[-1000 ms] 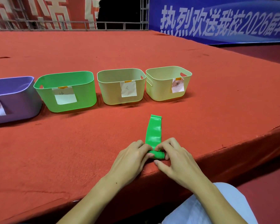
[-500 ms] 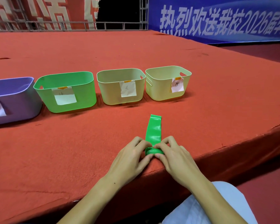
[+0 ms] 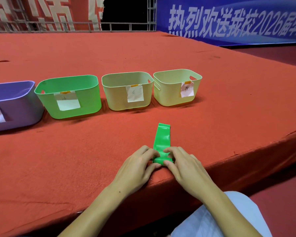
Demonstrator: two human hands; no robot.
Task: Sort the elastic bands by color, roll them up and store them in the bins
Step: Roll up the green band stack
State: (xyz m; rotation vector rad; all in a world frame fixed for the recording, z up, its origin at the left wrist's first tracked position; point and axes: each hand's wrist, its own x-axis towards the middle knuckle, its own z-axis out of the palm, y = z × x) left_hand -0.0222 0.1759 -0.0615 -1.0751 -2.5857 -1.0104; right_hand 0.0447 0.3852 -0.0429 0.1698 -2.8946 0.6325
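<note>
A red carpeted platform (image 3: 143, 57) carries four bins in a row: purple (image 3: 15, 106), green (image 3: 68, 96), beige (image 3: 126, 90) and pale yellow (image 3: 177, 87), each with a paper label. Near the front edge lies a green band (image 3: 162, 139), its near end rolled. The left hand (image 3: 137, 166) and right hand (image 3: 186, 165) pinch that roll from either side, fingers curled over it.
</note>
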